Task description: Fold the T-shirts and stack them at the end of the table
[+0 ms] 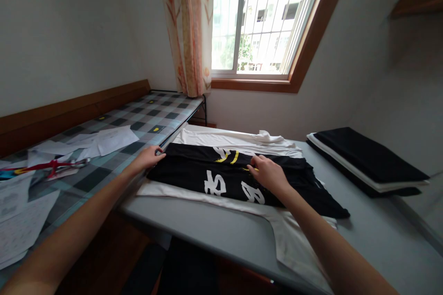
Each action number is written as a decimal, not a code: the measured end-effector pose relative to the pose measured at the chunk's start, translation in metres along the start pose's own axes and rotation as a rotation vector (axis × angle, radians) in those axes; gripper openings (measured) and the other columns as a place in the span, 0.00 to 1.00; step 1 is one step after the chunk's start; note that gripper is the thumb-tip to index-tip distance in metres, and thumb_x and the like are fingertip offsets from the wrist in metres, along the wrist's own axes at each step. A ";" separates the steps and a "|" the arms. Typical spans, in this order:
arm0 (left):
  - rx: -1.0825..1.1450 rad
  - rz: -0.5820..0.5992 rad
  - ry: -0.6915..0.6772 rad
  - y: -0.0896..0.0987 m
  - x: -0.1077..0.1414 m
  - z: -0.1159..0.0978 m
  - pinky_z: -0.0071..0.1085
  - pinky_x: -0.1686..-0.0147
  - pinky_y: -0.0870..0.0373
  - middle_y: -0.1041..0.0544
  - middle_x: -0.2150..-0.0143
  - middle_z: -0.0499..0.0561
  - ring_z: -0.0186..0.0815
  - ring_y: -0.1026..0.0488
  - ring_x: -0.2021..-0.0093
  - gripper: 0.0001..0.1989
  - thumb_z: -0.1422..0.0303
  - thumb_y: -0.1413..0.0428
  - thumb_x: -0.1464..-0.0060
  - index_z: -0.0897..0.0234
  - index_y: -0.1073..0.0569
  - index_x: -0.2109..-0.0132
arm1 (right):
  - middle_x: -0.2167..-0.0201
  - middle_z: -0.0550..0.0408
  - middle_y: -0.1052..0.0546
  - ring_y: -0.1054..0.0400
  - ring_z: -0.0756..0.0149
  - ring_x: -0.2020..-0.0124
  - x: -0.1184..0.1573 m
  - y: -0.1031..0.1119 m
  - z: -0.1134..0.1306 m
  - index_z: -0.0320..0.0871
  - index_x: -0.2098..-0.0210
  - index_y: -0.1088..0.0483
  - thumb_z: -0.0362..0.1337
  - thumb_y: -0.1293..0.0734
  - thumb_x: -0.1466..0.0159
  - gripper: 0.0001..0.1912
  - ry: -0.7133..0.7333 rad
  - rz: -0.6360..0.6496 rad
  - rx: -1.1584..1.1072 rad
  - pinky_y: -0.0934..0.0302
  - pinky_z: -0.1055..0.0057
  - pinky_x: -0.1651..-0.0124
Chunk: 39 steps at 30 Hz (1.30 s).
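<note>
A black T-shirt (pixel 194 173) with white and yellow lettering lies partly folded on the table, its far side turned over into a long strip. At its left end, my left hand (pixel 149 157) pinches the edge with thumb and fingers close together. My right hand (pixel 269 174) is on the upper layer near the middle of the shirt, fingers curled on the fabric by the lettering. Part of the print is hidden under that hand. Beneath the black shirt a white garment (pixel 235 137) is spread out, showing along the far and near sides.
A stack of folded black and white clothes (pixel 370 154) sits on the table's right side. The grey table (pixel 207 223) adjoins a checked mattress (pixel 169 108) bearing loose papers (pixel 107 140) and red-strapped items (pixel 53 164). A curtain (pixel 194 32) hangs beside the barred window.
</note>
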<state>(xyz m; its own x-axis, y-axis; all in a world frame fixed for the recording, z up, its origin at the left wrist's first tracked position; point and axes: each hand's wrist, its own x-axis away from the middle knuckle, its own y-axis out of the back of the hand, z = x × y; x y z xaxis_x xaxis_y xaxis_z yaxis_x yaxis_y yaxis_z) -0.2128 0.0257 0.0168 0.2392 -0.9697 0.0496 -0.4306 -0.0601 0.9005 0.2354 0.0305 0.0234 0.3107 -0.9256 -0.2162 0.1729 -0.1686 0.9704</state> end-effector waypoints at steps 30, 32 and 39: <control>0.416 -0.050 -0.167 -0.001 0.036 0.021 0.28 0.74 0.37 0.28 0.74 0.47 0.36 0.31 0.73 0.27 0.53 0.40 0.59 0.65 0.26 0.54 | 0.72 0.52 0.23 0.32 0.65 0.71 0.025 -0.014 -0.048 0.44 0.70 0.32 0.46 0.41 0.34 0.15 -0.111 0.116 -0.361 0.47 0.72 0.68; 0.411 -0.040 -0.167 -0.001 0.036 0.024 0.28 0.74 0.38 0.29 0.76 0.46 0.36 0.31 0.74 0.27 0.53 0.40 0.59 0.65 0.25 0.54 | 0.71 0.52 0.23 0.32 0.65 0.71 0.025 -0.014 -0.048 0.44 0.71 0.32 0.46 0.42 0.33 0.16 -0.111 0.134 -0.340 0.48 0.72 0.69; 0.329 -0.014 -0.181 0.002 0.038 0.025 0.27 0.77 0.40 0.29 0.78 0.46 0.34 0.33 0.77 0.24 0.53 0.40 0.62 0.65 0.23 0.59 | 0.70 0.51 0.23 0.32 0.64 0.71 0.025 -0.005 -0.048 0.44 0.71 0.31 0.47 0.42 0.33 0.17 -0.094 0.223 -0.239 0.50 0.71 0.71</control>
<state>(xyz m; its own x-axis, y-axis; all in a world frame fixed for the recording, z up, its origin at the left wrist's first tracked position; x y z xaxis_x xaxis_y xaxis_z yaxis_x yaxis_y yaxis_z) -0.2266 -0.0168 0.0095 0.1026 -0.9926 -0.0655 -0.6917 -0.1185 0.7124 0.2867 0.0245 0.0080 0.2795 -0.9599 0.0198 0.3283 0.1150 0.9376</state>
